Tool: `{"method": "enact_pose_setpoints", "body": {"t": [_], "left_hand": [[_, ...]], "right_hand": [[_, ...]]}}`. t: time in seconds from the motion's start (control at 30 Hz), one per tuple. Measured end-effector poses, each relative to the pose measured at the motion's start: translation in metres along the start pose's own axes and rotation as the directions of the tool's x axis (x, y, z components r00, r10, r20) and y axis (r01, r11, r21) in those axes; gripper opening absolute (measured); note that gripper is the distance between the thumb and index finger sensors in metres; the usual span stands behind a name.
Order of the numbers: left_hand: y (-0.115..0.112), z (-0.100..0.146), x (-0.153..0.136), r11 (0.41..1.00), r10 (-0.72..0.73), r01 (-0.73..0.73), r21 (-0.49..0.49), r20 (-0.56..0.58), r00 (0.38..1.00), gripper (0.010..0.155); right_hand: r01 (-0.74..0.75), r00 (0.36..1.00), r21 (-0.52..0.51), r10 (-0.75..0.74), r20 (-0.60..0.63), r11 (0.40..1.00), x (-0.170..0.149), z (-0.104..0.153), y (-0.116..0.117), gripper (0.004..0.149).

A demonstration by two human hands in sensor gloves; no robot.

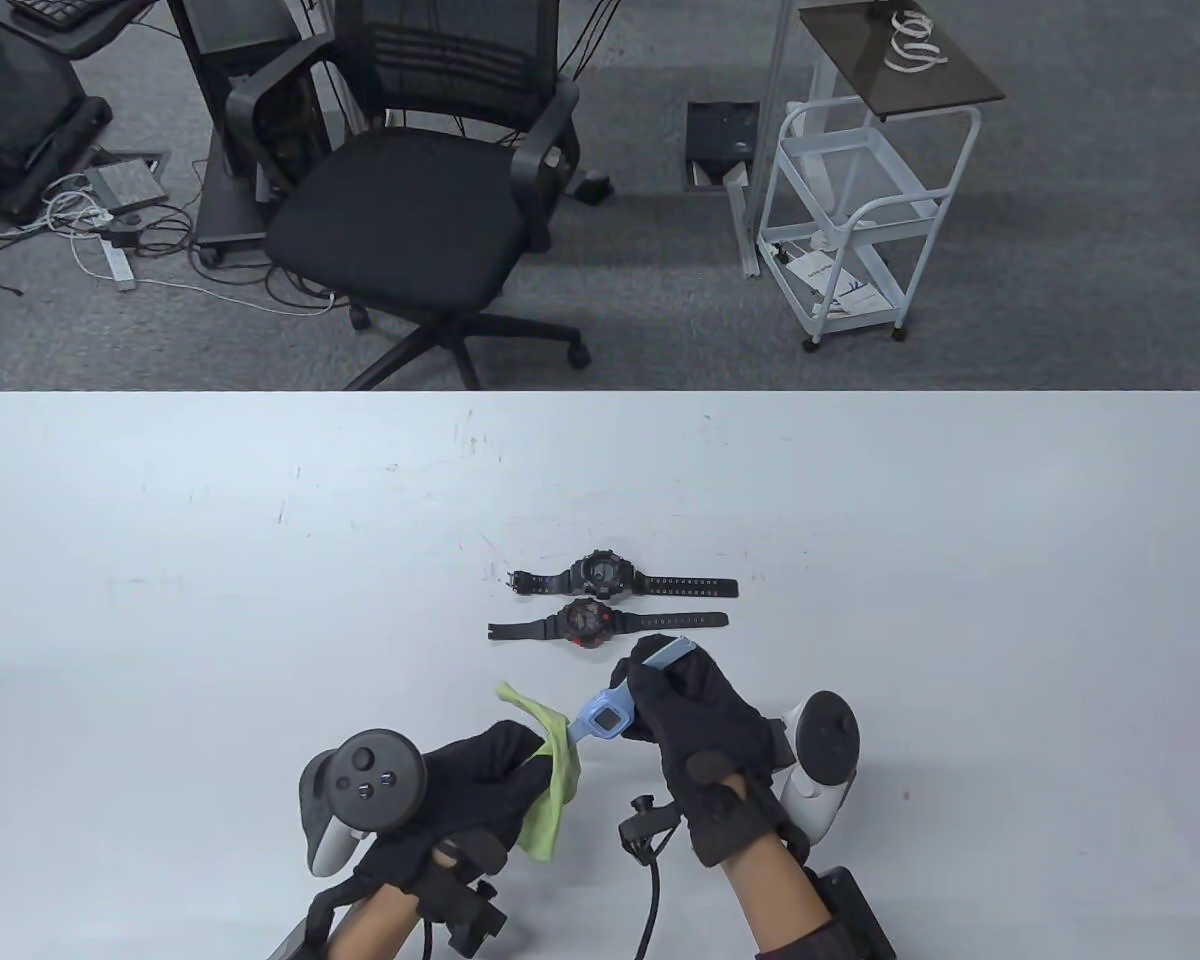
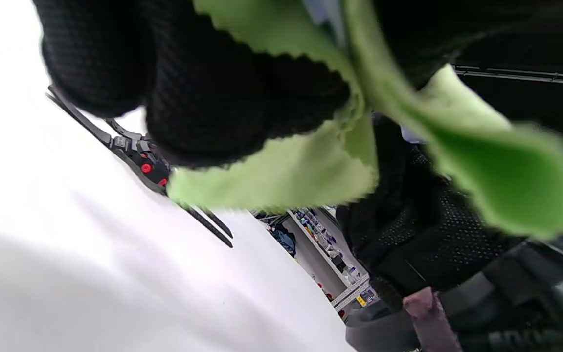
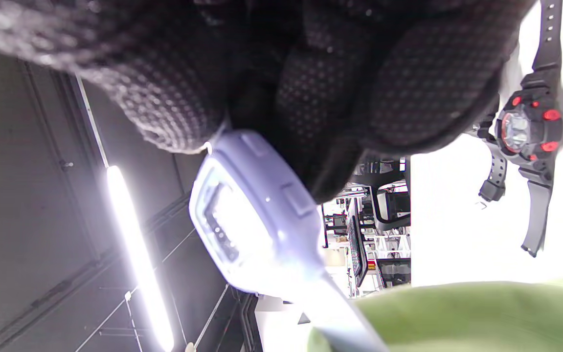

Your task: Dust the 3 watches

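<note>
Low in the middle of the table view, the right hand (image 1: 700, 730) is gripping the light blue watch (image 1: 605, 717) by its upper strap, fingers curled round it, holding it up off the table (image 1: 160, 560) with the face turned up. The left hand (image 1: 480, 790) is pinching the green cloth (image 1: 550, 775) between its fingertips and closing it over the lower strap, just left of the case.

To do this step well, the cloth should probably be drawn along the strap away from the case, then brought up over the face and side buttons, where dust tends to gather. The right hand's grip looks firm enough to pull against; it likely needs to shift later, since the strap part under its fingers cannot be wiped.

The black-and-red watch (image 1: 588, 622) and the black watch (image 1: 600, 575) are lying flat just above, in the centre of the frame, near each other but apart.
</note>
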State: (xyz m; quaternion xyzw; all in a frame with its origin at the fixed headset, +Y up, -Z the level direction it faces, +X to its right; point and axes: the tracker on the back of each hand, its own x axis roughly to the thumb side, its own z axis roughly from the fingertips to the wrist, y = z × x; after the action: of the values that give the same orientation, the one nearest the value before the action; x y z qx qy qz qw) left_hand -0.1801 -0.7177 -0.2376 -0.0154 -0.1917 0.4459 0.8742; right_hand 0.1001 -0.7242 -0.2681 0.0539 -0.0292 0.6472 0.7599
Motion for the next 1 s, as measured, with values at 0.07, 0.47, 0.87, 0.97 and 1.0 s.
{"method": "enact_pose_setpoints", "body": {"t": [0.07, 0.47, 0.87, 0.97, 1.0], "left_hand": [[0.0, 0.0, 0.0, 1.0, -0.009, 0.009, 0.01, 0.001, 1.0, 0.044], [0.001, 0.0, -0.001, 1.0, -0.015, 0.015, 0.014, -0.004, 1.0, 0.045], [0.002, 0.0, -0.002, 0.999, -0.04, 0.04, -0.004, -0.016, 0.999, 0.045], [0.003, 0.0, -0.002, 0.999, -0.04, 0.04, 0.002, -0.013, 0.999, 0.045], [0.002, 0.0, -0.002, 0.999, -0.032, 0.032, 0.008, -0.013, 0.999, 0.045]], "right_hand": [[0.011, 1.0, -0.006, -0.011, -0.002, 1.0, 0.0, 0.0, 0.0, 0.045], [0.017, 1.0, -0.023, -0.017, -0.008, 1.0, 0.0, -0.001, -0.006, 0.045], [0.027, 1.0, -0.035, -0.027, -0.009, 0.999, 0.002, -0.002, -0.01, 0.045], [0.031, 0.999, -0.036, -0.032, -0.009, 0.999, 0.001, -0.002, -0.01, 0.045], [0.032, 0.999, -0.036, -0.032, -0.01, 0.999, 0.002, -0.002, -0.011, 0.045]]}}
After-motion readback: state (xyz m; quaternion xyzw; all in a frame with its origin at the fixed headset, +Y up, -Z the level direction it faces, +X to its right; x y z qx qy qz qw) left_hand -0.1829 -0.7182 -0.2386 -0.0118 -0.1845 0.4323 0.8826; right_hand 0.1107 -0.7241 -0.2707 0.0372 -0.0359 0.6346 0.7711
